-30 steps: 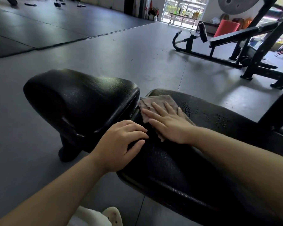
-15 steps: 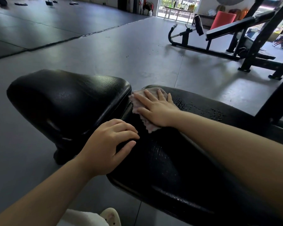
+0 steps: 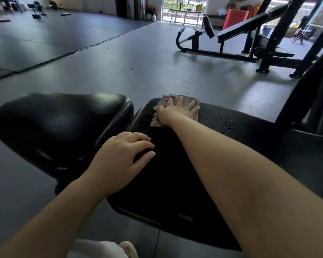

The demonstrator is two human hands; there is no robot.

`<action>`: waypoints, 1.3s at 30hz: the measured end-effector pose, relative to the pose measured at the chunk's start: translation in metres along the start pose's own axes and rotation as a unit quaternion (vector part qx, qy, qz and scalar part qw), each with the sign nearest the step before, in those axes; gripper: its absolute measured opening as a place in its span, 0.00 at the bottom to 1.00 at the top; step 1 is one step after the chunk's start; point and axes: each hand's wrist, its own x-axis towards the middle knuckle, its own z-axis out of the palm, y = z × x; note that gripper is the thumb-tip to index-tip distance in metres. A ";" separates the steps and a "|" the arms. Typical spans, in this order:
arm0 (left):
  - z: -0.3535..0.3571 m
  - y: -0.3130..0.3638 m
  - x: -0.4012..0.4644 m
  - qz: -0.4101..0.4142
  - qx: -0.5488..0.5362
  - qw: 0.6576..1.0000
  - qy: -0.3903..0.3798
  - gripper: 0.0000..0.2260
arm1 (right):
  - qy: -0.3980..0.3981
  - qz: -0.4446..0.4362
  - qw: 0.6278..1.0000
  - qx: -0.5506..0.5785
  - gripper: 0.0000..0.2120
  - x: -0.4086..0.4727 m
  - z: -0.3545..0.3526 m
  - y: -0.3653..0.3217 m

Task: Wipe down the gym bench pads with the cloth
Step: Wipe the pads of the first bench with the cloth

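Your right hand (image 3: 172,111) has slid the cloth (image 3: 191,103) to the pad's (image 3: 175,174) far edge.
Fingers splayed flat, pressing it; your left hand (image 3: 119,161) rests loosely curled, holding nothing.

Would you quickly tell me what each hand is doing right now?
Left hand: open, fingers loosely bent, resting on the bench pad.
Right hand: open, fingers spread flat, pressing the cloth onto the pad.

Incline bench (image 3: 239,29), folding table (image 3: 183,13)
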 end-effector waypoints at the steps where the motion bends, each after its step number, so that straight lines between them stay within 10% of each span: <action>1: 0.001 0.001 0.001 -0.007 0.007 1.000 -0.008 0.21 | -0.001 0.016 1.000 0.002 0.29 0.001 -0.002 0.008; 21: 0.007 0.003 0.007 0.001 0.090 0.995 -0.039 0.22 | 0.008 0.110 0.994 -0.018 0.30 -0.010 -0.017 0.141; 39: 0.005 -0.003 -0.014 -0.014 -0.051 0.998 -0.030 0.24 | -0.023 -0.189 0.979 -0.069 0.28 0.007 -0.003 0.026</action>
